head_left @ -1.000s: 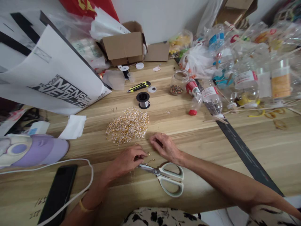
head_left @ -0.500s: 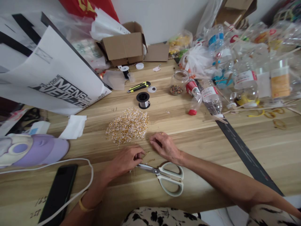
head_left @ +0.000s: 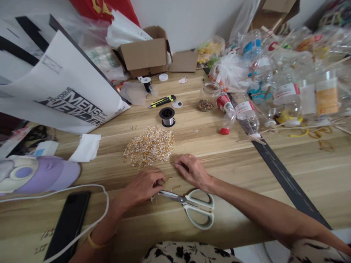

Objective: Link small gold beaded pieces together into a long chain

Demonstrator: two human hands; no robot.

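Note:
My left hand [head_left: 144, 186] rests on the wooden table [head_left: 246, 164] with its fingertips pinched on a small gold bead piece [head_left: 166, 180]. A few more gold bits [head_left: 175, 188] lie just right of it. My right hand [head_left: 193, 171] lies curled on the table a little to the right, fingers bent and touching the wood; what is under them is hidden. A pile of gold and clear beaded pieces [head_left: 149, 146] lies just beyond both hands. Scissors [head_left: 192, 206] with pale green handles lie shut below my hands, blades pointing left.
A spool of wire [head_left: 167, 117], a yellow utility knife [head_left: 162, 101], a jar of beads [head_left: 207, 96] and plastic bottles [head_left: 246, 115] lie further back. A cardboard box [head_left: 145, 54], a large white bag [head_left: 63, 91], a purple cap [head_left: 38, 173], a black phone [head_left: 68, 224] and a white cable [head_left: 90, 188] sit left.
My left hand has slid slightly left and down, drawing the gold piece with it. My right hand has stayed in place.

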